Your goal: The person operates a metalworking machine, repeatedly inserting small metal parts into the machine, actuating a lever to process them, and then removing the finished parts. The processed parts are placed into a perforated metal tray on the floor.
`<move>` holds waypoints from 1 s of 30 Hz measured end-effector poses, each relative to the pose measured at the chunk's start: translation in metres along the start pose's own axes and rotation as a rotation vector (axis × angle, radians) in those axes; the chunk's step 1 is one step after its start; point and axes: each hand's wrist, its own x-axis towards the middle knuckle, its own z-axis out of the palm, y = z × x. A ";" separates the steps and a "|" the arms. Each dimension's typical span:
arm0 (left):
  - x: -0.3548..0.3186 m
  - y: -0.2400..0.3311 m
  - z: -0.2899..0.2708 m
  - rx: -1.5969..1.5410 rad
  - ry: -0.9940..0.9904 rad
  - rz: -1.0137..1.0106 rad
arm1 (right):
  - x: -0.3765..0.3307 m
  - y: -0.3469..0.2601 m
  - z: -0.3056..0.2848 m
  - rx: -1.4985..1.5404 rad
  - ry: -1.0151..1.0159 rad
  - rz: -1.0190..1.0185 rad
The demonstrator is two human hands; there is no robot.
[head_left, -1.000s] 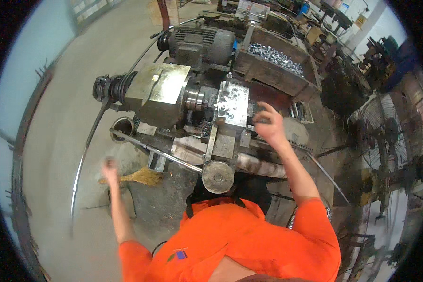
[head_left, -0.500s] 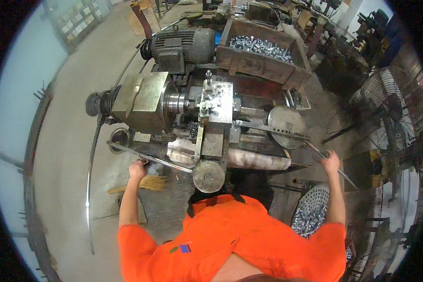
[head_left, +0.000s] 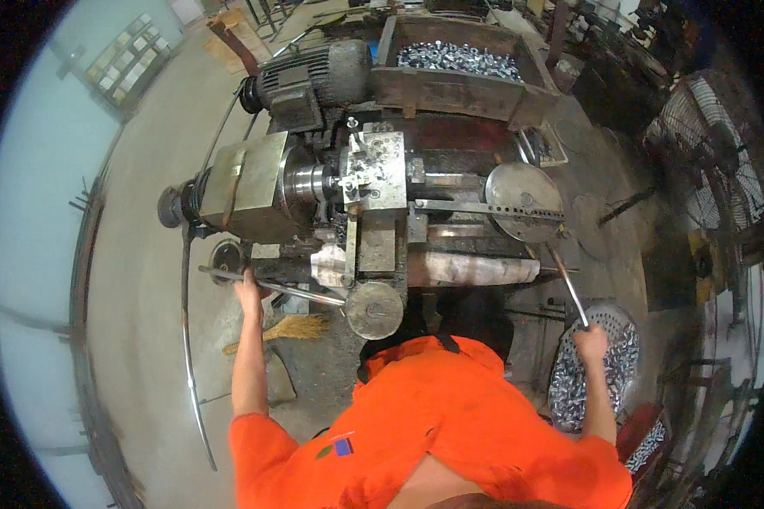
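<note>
My right hand (head_left: 592, 343) is closed around the lower end of a steel lever (head_left: 570, 288), which slopes down from the round plate (head_left: 525, 199) on the machine's right side. My left hand (head_left: 248, 297) is at a second, longer lever (head_left: 301, 293), its fingers closed on the rod. That lever runs to a round metal disc (head_left: 374, 310) right in front of me. Between the levers stands a small lathe: a chuck (head_left: 307, 183) faces a tool block (head_left: 378, 170) on the slide. Whether a workpiece sits in the chuck is too small to tell.
Behind the lathe are an electric motor (head_left: 314, 75) and a wooden box (head_left: 463, 92) of small metal parts. A perforated basin (head_left: 566, 373) of similar parts sits under my right forearm. A straw broom (head_left: 293, 328) lies at left; a caged fan (head_left: 713, 161) stands at right.
My right hand has pulled its lever down toward me, turning it steeper. My left hand has moved up onto the left lever. The whole view has shifted slightly.
</note>
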 end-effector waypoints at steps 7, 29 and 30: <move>-0.006 0.019 0.008 0.004 -0.057 -0.102 | -0.057 -0.034 0.026 0.447 -0.020 0.045; 0.011 0.006 -0.006 0.116 -0.202 -0.248 | 0.101 0.023 -0.025 -0.253 0.123 -0.087; 0.011 0.002 -0.004 0.095 -0.228 -0.269 | 0.129 0.025 -0.027 -0.315 0.132 -0.029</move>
